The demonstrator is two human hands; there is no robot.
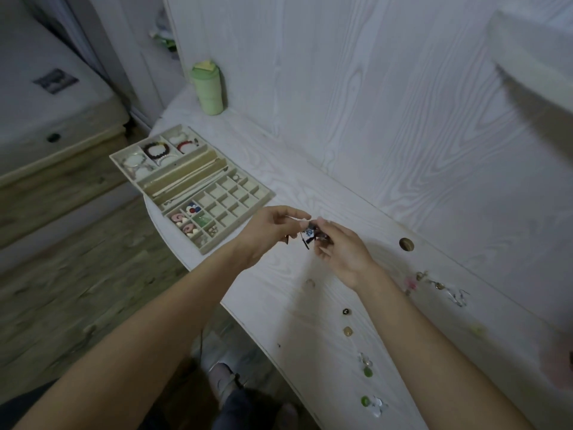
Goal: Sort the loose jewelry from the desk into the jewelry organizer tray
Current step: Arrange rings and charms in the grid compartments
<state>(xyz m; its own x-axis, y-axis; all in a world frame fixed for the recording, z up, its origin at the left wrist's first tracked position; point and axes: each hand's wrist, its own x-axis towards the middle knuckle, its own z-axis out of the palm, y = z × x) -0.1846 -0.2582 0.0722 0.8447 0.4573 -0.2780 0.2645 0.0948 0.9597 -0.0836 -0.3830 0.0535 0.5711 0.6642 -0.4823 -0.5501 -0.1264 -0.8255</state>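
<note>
We can read no text anywhere; the one dark label (55, 81) we find, on the pale mattress (46, 97) at upper left, is too blurred to make out.

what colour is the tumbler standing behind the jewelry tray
Pale green, with a lighter lid; the tumbler shows clearly in the head view.

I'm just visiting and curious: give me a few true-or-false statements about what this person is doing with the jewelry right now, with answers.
1. Both hands hold a small dark jewelry piece above the desk. True.
2. The organizer tray is completely empty. False: bracelets and earrings already fill several compartments.
3. A green cup stands behind the tray. True.
4. All loose jewelry is off the desk. False: small pieces lie near the right arm.
5. The left hand rests inside the tray. False: it is beside the tray, meeting the right hand.
</note>
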